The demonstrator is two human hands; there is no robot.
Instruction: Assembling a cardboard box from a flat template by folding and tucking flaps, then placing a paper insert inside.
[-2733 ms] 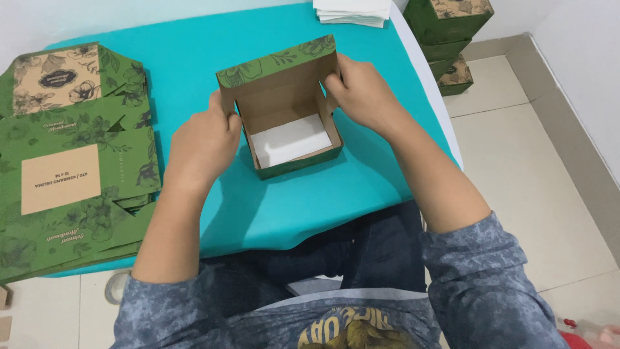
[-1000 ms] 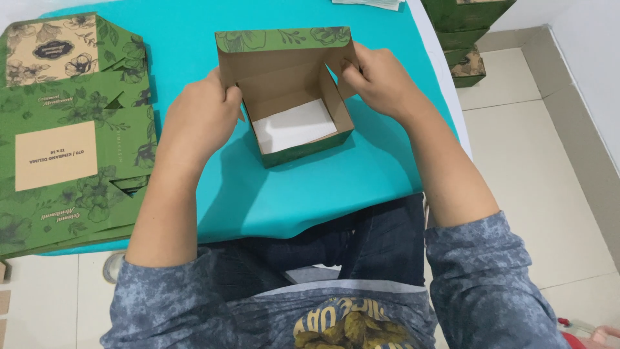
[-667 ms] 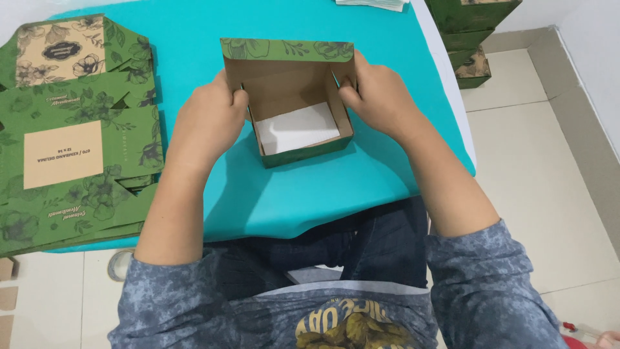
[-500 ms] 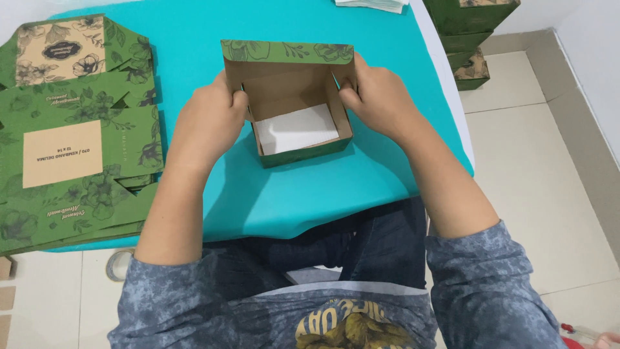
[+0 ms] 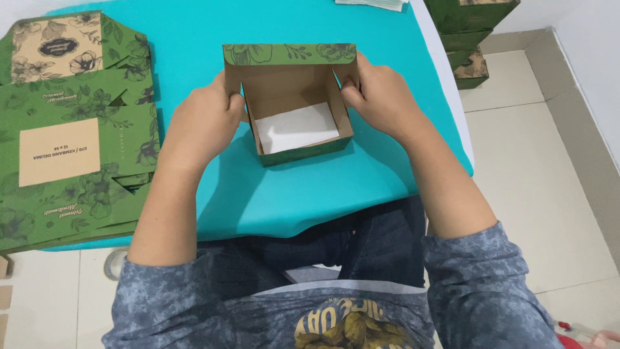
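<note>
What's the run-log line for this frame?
left hand: grips left wall of open green box | right hand: grips right wall | white paper inside | flat boxes at left

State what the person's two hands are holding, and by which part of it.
Both hands hold the open green cardboard box: the left hand grips its left side wall, the right hand its right side wall near the back corner.

Single head-mounted cam, looked steeply down from above the seated person, close range. Frame covered the turquoise table ahead, forearms and lap at bottom, tiled floor along the right edge. Table's far edge was cropped at top. No second view, so no overlap.
</note>
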